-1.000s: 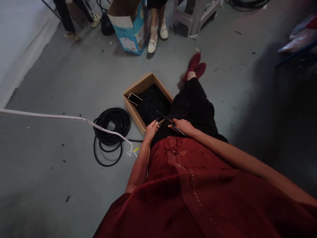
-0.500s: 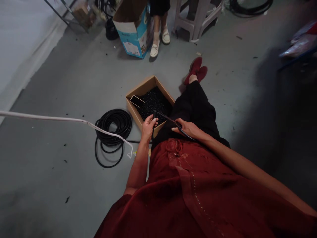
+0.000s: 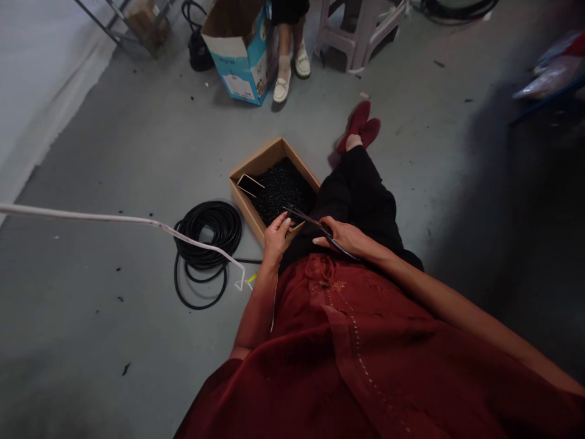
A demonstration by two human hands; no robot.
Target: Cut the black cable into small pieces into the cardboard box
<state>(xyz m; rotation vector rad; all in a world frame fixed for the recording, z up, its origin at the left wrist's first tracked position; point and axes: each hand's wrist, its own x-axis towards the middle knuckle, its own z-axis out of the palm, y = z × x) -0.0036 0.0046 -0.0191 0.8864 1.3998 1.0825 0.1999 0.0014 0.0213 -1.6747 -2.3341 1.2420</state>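
My left hand (image 3: 276, 236) pinches the end of a black cord at the near edge of a cardboard box (image 3: 250, 214); only a little of the cord shows at the fingertips. In my right hand (image 3: 340, 236) is a pair of dark scissors (image 3: 307, 217), their slim blades pointing left to my left fingertips. Many small black pieces (image 3: 286, 190) fill the box, and a phone-like black slab with a pale rim (image 3: 249, 185) leans in it. Left of the box lies a coil of black cord (image 3: 223, 235), with one strand running behind my left forearm.
A stiff white wire (image 3: 114, 217) crosses from the left, its bent end near my left forearm. Ahead are a blue-and-white carton (image 3: 235, 70), another person's white shoes (image 3: 282, 87) and a pale plastic stool (image 3: 361, 46). My crossed legs stretch right of the box.
The black piece standing up at my left fingertips now shows much less. The scissors' blades have moved slightly at those fingertips. The whole view has shifted a little.
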